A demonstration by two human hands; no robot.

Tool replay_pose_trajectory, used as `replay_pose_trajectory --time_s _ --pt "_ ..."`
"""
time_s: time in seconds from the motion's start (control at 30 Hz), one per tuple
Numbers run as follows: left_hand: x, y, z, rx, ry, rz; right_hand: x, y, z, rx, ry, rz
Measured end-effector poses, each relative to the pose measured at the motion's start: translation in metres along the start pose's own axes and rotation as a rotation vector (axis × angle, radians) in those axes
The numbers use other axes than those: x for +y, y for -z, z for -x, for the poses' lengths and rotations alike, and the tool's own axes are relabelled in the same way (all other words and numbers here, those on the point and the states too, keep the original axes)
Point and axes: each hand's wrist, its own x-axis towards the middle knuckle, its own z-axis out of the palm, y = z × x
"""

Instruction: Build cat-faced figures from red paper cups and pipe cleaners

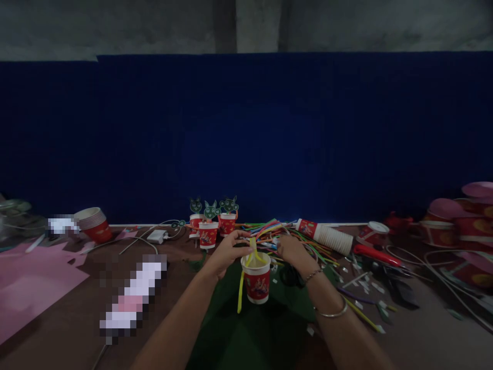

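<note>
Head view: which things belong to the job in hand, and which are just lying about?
Likely in the job:
front red cup
yellow strip at its mouth
coloured strips behind

Likely just lying about:
pink sheet
white adapter

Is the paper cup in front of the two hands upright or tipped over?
Upright: the paper cup has its open white rim on top and its narrower base below, with no marked lean.

Dim throughout; the navy partition (250, 139) is almost black. Pixelation masks patches at 8 and near 9 o'clock. Blur softens the red paper cups (438, 237) near 3; the bangle (333, 313) between 4 and 5 glints faintly.
</note>
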Motion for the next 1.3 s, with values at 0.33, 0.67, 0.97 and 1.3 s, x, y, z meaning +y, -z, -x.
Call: replay_pose_trajectory --time_s 0.33,0.67,0.97,1.3 --pt "-0.007 -0.007 -0.003 -0.046 -0.142 -0.05 -0.048 0.041 0.017 0.147 0.39 -0.613" --pt "-0.005 -0.015 0.008 0.276 -0.532 -0.59 -0.065 0.035 0.029 0.123 0.214 -0.637" --pt "-0.006 -0.013 0.007 0.349 -0.643 -0.659 -0.07 0.031 0.029 0.076 0.106 -0.888" --pt "-0.005 -0.002 -0.01 0.068 -0.049 0.192 -0.043 0.071 0.026 0.083 -0.008 -1.23"
